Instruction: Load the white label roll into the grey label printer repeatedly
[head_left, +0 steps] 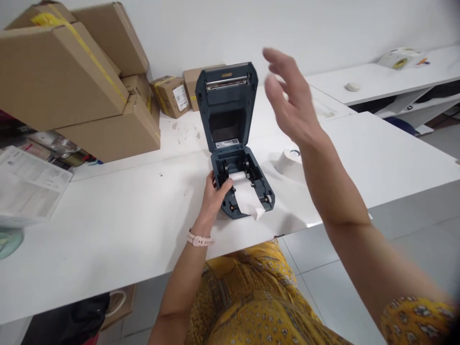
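Note:
A dark label printer (266, 186) stands on the white table with its lid (227, 103) raised. Inside lies a small white paper roll (237, 176), and its strip (247, 197) runs over the printer's front edge, the end curled. My left hand (215, 191) grips the printer's left side, thumb over the rim near the roll. Raised to the right of the lid, my right hand (291, 96) holds nothing, its fingers apart and slightly blurred. Below it, a larger white roll (290, 164) rests on the table, partly hidden by my right forearm.
Cardboard boxes (61, 76) are stacked at the back left. Smaller boxes (171, 96) stand behind the printer. A plastic-wrapped white package (30, 187) lies at the far left. Shelving (406, 103) is at the right, and the table's front edge (143, 281) runs before me.

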